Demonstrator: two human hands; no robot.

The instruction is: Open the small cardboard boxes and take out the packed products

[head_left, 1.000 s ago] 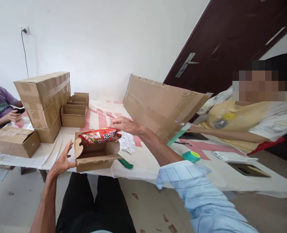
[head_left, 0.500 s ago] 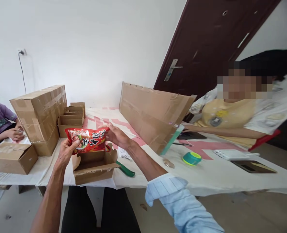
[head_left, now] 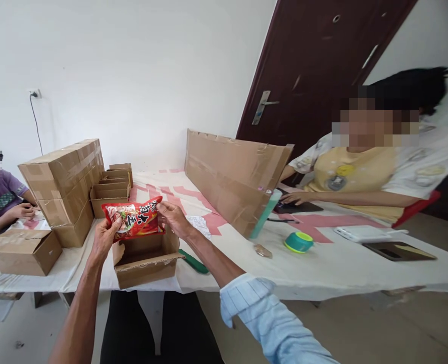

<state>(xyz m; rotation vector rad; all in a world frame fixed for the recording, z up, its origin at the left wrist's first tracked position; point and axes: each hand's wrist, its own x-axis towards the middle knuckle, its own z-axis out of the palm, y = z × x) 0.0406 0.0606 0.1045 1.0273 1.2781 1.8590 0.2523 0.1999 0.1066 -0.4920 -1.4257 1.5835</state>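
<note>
The left hand (head_left: 104, 236) and right hand (head_left: 174, 218) pinch opposite ends of a red printed food packet (head_left: 136, 220), holding it above an open cardboard box (head_left: 146, 274) on the cloth-covered desk (head_left: 239, 265). A green handle (head_left: 194, 262) lies just beside the box.

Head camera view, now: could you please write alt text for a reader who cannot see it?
The wearer's left hand and right hand hold a red packet by its ends over an open cardboard box on a cloth-covered table. Taped cartons are stacked at left; a person in purple is at far left, a person in yellow at right.
</note>
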